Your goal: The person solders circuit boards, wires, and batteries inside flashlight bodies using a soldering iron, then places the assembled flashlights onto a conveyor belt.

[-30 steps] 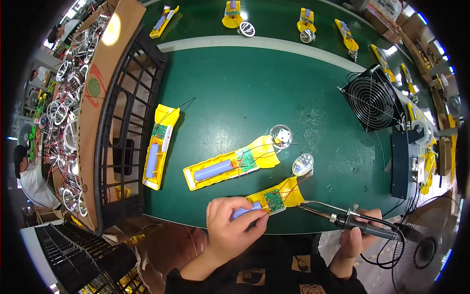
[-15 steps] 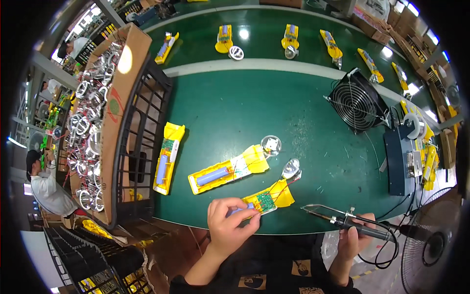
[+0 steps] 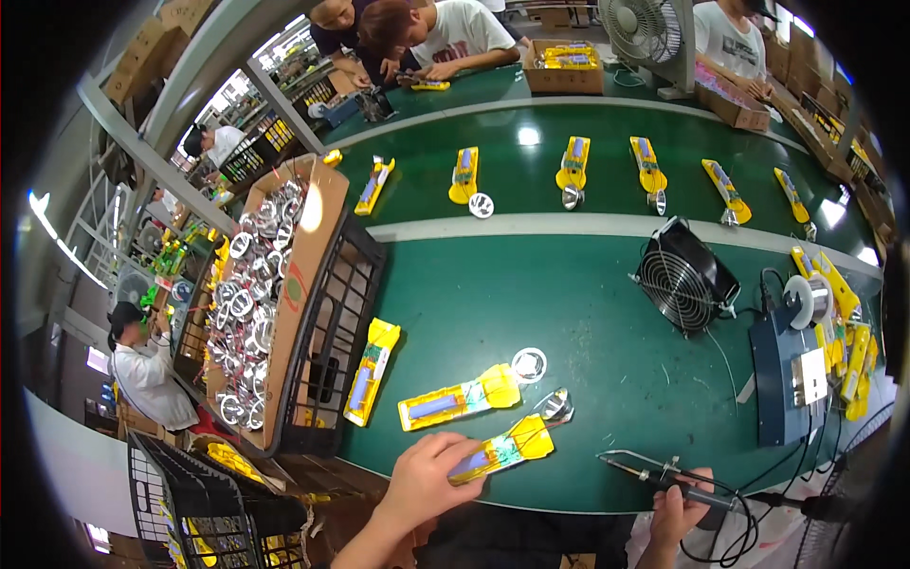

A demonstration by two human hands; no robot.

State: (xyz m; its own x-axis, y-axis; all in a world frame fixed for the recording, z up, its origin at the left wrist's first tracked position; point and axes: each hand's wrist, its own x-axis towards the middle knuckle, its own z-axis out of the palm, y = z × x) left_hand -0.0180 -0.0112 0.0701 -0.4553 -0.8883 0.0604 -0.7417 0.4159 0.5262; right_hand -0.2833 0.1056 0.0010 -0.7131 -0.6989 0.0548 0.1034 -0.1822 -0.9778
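My left hand (image 3: 431,476) is closed round the rear end of a yellow flashlight housing (image 3: 538,442) at the table's near edge. A blue battery cell (image 3: 467,466) and a green circuit board (image 3: 504,448) sit in it, and thin wires lead to a round reflector (image 3: 556,405) beyond its wide end. In my right hand (image 3: 679,507) is a black soldering iron (image 3: 709,496) with a thin metal feed tube along it. Its tip points left, apart from the housing. Just beyond lies a second yellow housing (image 3: 485,389) with a battery and a reflector.
Another yellow housing (image 3: 372,372) lies beside a black crate (image 3: 327,327) and a carton of reflectors (image 3: 248,318) at left. A black fan (image 3: 684,277) and a blue box with a solder spool (image 3: 782,379) stand at right. Housings line the green belt (image 3: 517,156); people work beyond.
The view has tilted up, bringing people across the belt into sight. My left hand now wraps further over the housing. My right hand still holds the soldering iron away from it.
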